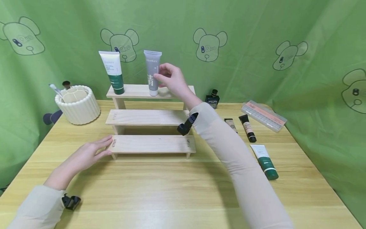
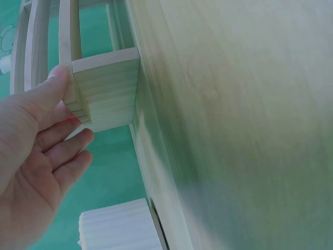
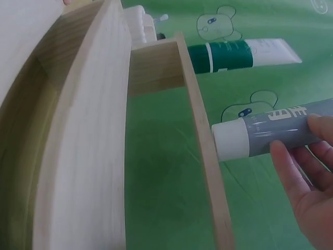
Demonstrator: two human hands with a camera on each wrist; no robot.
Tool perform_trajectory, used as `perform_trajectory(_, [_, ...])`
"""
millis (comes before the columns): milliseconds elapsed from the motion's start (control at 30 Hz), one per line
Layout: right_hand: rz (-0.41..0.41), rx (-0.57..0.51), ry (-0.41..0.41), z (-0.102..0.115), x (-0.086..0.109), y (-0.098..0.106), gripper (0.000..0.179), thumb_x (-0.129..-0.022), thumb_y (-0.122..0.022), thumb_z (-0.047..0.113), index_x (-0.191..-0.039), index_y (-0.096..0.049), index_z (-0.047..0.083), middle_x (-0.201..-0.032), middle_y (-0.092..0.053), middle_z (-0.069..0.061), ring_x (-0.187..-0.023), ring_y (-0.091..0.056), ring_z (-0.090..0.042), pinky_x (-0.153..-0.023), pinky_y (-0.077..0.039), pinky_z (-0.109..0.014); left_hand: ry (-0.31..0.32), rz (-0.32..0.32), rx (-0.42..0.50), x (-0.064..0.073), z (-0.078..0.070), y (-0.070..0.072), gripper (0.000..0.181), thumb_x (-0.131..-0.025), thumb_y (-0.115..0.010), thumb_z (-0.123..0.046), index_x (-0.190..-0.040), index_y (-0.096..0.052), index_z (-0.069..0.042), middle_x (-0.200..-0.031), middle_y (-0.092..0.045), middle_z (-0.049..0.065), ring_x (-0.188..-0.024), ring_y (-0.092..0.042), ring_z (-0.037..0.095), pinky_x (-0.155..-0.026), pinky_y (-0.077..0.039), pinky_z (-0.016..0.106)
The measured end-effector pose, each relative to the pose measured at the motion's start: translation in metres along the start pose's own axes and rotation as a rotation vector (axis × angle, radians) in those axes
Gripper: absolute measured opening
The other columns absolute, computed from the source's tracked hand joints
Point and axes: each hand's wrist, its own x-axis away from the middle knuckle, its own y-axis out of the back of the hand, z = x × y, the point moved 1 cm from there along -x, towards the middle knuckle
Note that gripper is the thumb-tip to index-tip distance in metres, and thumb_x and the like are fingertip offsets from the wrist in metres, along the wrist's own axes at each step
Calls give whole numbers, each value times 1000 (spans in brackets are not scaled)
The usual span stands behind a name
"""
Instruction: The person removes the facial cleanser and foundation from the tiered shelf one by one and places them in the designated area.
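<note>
A three-step wooden display shelf (image 1: pixel 151 143) stands on the table. My right hand (image 1: pixel 173 79) pinches a grey squeeze tube (image 1: pixel 152 71) between thumb and fingers. The tube is upright, its white cap (image 3: pixel 230 140) right at the top step. To its left a white-and-green tube (image 1: pixel 112 72) stands cap down on that same step. My left hand (image 1: pixel 91 153) holds the left end of the lowest step. In the left wrist view its thumb lies on the board end (image 2: pixel 70 78), with the other fingers loosely bent below.
A ribbed white brush holder (image 1: pixel 77 106) stands left of the shelf. To the right are a dark bottle (image 1: pixel 213 99), a beige tube (image 1: pixel 231 125), a black-capped tube (image 1: pixel 248 128), another white-and-green tube (image 1: pixel 265 162) and a clear flat case (image 1: pixel 263 115). A green curtain (image 1: pixel 168 19) hangs behind.
</note>
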Motion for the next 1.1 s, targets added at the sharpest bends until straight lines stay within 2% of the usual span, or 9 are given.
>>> perform_trajectory(300, [15,-8,37,1,29,19,31,-87,-63,7,-114,-54,-3,-106,-61,-14,-93,-60,-23,-70,-56,-34,3,-3,-4,0,0,1,50,-91,-59,-23,-130,-47,6,-134,-43,22,-115,-46,42,-96,-36,54])
perform_trajectory(467, [2,-5,6,-3,46,39,34,-87,-64,9,-117,-53,-2,-108,-60,-14,-96,-58,-24,-76,-55,-39,7,-1,-6,0,1,-1,50,-91,-59,-24,-130,-47,5,-134,-42,21,-115,-46,42,-96,-36,54])
perform_trajectory(600, [-27,40,-22,-8,62,55,35,-86,-65,11,-117,-53,-1,-108,-60,-13,-97,-58,-23,-76,-55,-35,13,3,0,0,1,-1,50,-91,-59,-24,-130,-46,5,-134,-42,21,-115,-45,42,-96,-36,54])
perform_trajectory(867, [-46,55,-63,-31,98,87,29,-87,-62,6,-111,-52,-8,-102,-59,-20,-87,-59,-25,-69,-56,-36,-4,-7,-1,0,0,-1,50,-91,-59,-23,-129,-47,6,-133,-44,21,-115,-46,42,-97,-36,54])
perform_trajectory(1100, [1,121,-133,-57,131,116,32,-89,-60,8,-112,-48,-11,-103,-55,-21,-86,-58,-21,-70,-56,-37,1,-5,1,1,1,-1,50,-91,-59,-23,-130,-47,6,-133,-44,21,-116,-45,41,-97,-36,54])
